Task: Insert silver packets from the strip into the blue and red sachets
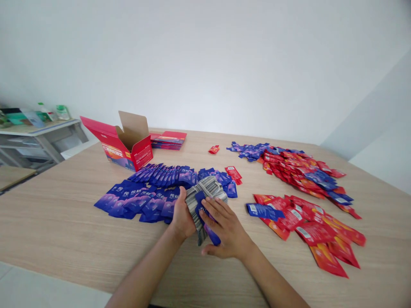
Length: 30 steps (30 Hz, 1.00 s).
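My left hand (pixel 183 216) is closed round the left side of a grey-striped bundle (pixel 210 185) that looks like cloth, thumb pointing up. Against the bundle's near face lies a blue-purple sachet (pixel 212 235), partly covered by my right hand (pixel 224 229). The right fingers reach over this sachet, and the thumb sits by its lower end. Just left of my hands, more blue sachets (pixel 128 199) lie fanned in overlapping rows on the table. A red sachet (pixel 233 173) rests beyond the bundle, beside several blue ones.
An open red carton (pixel 143 156) stands at the back left, flaps up. Behind it are flattened cartons (pixel 168 137). On the right lie a mixed red and blue sachet heap (pixel 289 164) and loose red sachets (pixel 316 233). A side desk (pixel 41 130) stands far left.
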Available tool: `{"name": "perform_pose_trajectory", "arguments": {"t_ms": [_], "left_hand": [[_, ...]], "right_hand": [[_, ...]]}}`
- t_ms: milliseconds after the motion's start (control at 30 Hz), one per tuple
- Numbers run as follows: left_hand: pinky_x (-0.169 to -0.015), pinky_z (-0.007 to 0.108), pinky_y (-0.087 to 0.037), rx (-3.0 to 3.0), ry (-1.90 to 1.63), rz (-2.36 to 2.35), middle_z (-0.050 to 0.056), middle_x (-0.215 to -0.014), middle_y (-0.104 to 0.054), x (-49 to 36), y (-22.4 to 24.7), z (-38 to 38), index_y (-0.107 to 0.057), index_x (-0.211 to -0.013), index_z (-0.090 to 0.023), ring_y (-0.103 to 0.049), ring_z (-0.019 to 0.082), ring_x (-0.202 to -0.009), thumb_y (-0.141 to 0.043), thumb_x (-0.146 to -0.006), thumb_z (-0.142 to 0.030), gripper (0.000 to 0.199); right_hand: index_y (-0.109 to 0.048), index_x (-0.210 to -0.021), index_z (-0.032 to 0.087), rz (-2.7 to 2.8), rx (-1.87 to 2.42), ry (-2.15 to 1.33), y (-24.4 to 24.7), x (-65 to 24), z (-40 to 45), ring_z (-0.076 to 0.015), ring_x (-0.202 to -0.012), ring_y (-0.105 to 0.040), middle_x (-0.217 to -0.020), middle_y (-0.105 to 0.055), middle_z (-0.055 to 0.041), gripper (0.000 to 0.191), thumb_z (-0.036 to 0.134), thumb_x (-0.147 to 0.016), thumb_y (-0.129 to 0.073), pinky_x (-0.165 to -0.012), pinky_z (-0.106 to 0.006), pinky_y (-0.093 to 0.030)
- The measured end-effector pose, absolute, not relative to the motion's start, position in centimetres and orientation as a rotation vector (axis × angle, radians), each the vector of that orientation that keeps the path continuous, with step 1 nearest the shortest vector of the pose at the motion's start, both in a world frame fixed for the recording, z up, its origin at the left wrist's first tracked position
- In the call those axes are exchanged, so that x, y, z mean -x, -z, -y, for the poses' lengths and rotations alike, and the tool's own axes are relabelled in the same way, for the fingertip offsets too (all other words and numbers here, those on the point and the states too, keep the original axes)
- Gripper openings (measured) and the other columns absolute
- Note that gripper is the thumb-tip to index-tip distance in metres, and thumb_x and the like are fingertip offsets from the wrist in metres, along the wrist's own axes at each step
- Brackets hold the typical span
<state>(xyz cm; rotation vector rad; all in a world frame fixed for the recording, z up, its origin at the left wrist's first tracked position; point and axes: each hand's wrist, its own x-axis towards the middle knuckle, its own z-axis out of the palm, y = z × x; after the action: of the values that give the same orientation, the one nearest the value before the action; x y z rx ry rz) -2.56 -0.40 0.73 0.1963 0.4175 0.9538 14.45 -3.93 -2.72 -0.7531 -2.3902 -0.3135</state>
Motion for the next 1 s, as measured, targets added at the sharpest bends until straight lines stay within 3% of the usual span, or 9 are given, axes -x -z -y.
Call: {"name": "perform_pose_trajectory", "arguments": {"t_ms": [133, 267, 400, 500, 633, 767, 867, 933, 1000], "left_hand": [[-0.105, 0.049, -0.047, -0.246, -0.823, -0.357, 0.018, -0.118, -0.073, 1.1, -0.3, 1.8, -0.061, -0.136, -0.012, -0.068, 0.033, -0.114, -0.03, -0.095, -0.07, 0.078], [-0.106, 0.049, -0.045, -0.325, -0.701, -0.311, 0.017, -0.12, -0.073, -0.6, 0.6, 3.2, -0.059, -0.139, -0.014, -0.067, 0.033, -0.116, -0.03, -0.094, -0.071, 0.078], [-0.106, 0.048, -0.045, -0.369, -0.662, -0.307, 0.016, -0.12, -0.073, -1.0, 0.8, 3.6, -0.058, -0.14, -0.016, -0.067, 0.032, -0.116, -0.032, -0.094, -0.071, 0.076], [-0.108, 0.047, -0.044, -0.321, -0.673, -0.283, 0.015, -0.124, -0.071, -0.8, 0.6, 3.3, -0.056, -0.142, -0.019, -0.066, 0.031, -0.118, -0.035, -0.093, -0.071, 0.075], [-0.107, 0.045, -0.044, -0.243, -0.747, -0.299, 0.015, -0.125, -0.071, -0.4, 0.5, 2.6, -0.057, -0.141, -0.017, -0.066, 0.031, -0.118, -0.032, -0.094, -0.071, 0.076], [-0.106, 0.049, -0.044, -0.204, -0.845, -0.319, 0.018, -0.123, -0.071, 0.8, 0.1, 1.7, -0.061, -0.136, -0.013, -0.066, 0.034, -0.117, -0.032, -0.094, -0.07, 0.077], [-0.107, 0.051, -0.044, -0.192, -0.923, -0.312, 0.02, -0.12, -0.072, 2.2, -0.5, 0.7, -0.062, -0.133, -0.009, -0.066, 0.035, -0.116, -0.03, -0.095, -0.069, 0.077], [-0.106, 0.052, -0.044, -0.174, -0.989, -0.337, 0.022, -0.114, -0.073, 3.1, -0.9, 0.0, -0.064, -0.129, -0.004, -0.067, 0.035, -0.114, -0.026, -0.098, -0.065, 0.078], [-0.105, 0.052, -0.045, -0.156, -1.076, -0.384, 0.022, -0.108, -0.075, 3.9, -1.1, -0.6, -0.065, -0.125, -0.001, -0.068, 0.035, -0.112, -0.021, -0.1, -0.059, 0.077]], "right_hand": [[-0.032, -0.156, 0.014, 2.306, 0.895, 0.398, 3.3, -15.0, 3.5, -0.036, -0.15, -0.028, -0.158, -0.035, -0.0213, 0.101, 0.084, -0.085, -0.044, -0.119, -0.06, -0.03], [-0.026, -0.159, 0.019, 2.16, 1.038, 0.342, 3.2, -15.9, 3.0, -0.0396, -0.152, -0.019, -0.164, -0.018, -0.0201, 0.104, 0.09, -0.083, -0.018, -0.118, -0.069, -0.019], [-0.027, -0.159, 0.025, 2.082, 1.123, 0.21, 3.2, -15.8, 2.9, -0.0377, -0.153, -0.016, -0.166, -0.013, -0.0164, 0.087, 0.078, -0.093, -0.006, -0.117, -0.072, -0.017], [-0.024, -0.159, 0.028, 2.084, 1.196, 0.184, 3.3, -15.5, 3.0, -0.0326, -0.154, -0.018, -0.166, -0.016, -0.0139, 0.058, 0.051, -0.107, -0.016, -0.117, -0.07, -0.023], [-0.025, -0.159, 0.027, 2.177, 1.185, 0.28, 3.0, -15.7, 3.0, -0.0313, -0.154, -0.018, -0.166, -0.015, -0.0133, 0.055, 0.028, -0.105, -0.035, -0.118, -0.066, -0.027], [-0.03, -0.158, 0.024, 2.334, 1.03, 0.338, 2.6, -16.3, 2.8, -0.0352, -0.152, -0.023, -0.164, -0.021, -0.0158, 0.062, 0.049, -0.102, -0.044, -0.119, -0.07, -0.02], [-0.031, -0.157, 0.016, 2.38, 0.903, 0.336, 2.4, -16.1, 2.8, -0.0393, -0.15, -0.026, -0.161, -0.028, -0.0222, 0.099, 0.078, -0.084, -0.055, -0.117, -0.072, -0.021], [-0.032, -0.156, 0.013, 2.401, 0.851, 0.292, 2.1, -15.7, 3.2, -0.0371, -0.151, -0.026, -0.159, -0.03, -0.0236, 0.1, 0.074, -0.082, -0.062, -0.117, -0.065, -0.032], [-0.031, -0.156, 0.014, 2.41, 0.806, 0.205, 2.0, -15.3, 3.8, -0.0319, -0.151, -0.026, -0.159, -0.032, -0.0206, 0.081, 0.055, -0.093, -0.06, -0.116, -0.055, -0.039]]}}
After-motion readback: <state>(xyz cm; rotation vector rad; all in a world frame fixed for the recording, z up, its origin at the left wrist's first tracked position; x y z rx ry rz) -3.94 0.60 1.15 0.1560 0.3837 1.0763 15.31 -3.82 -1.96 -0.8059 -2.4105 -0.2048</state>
